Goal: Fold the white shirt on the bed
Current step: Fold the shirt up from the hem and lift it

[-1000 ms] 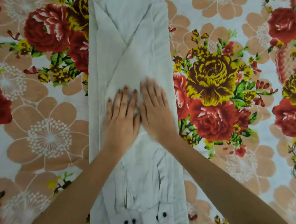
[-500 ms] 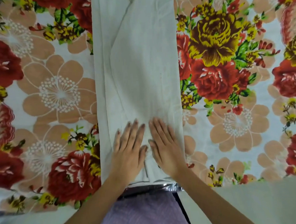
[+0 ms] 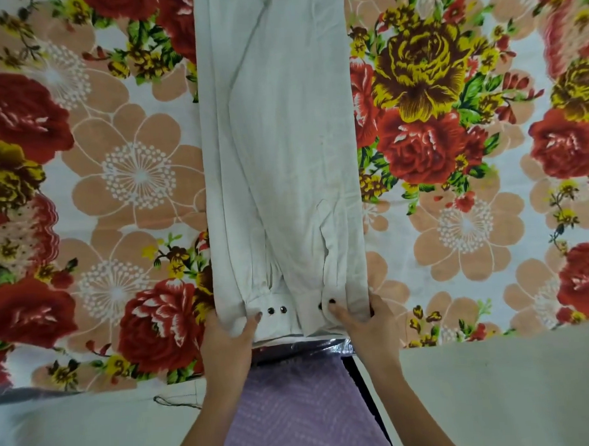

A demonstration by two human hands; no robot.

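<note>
Left hand (image 3: 226, 340) and right hand (image 3: 368, 323) are being clamped on near corners of the white shirt (image 3: 282, 138), whose tucked sleeves (image 3: 255, 276) risk being dislodged by an uneven lift.

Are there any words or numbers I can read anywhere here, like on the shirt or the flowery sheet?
None can be read.
The shirt is plain white cloth with dark buttons and no label or print in view.
The sheet has only flowers, no writing.
The purple cloth has a woven pattern, no letters.
</note>
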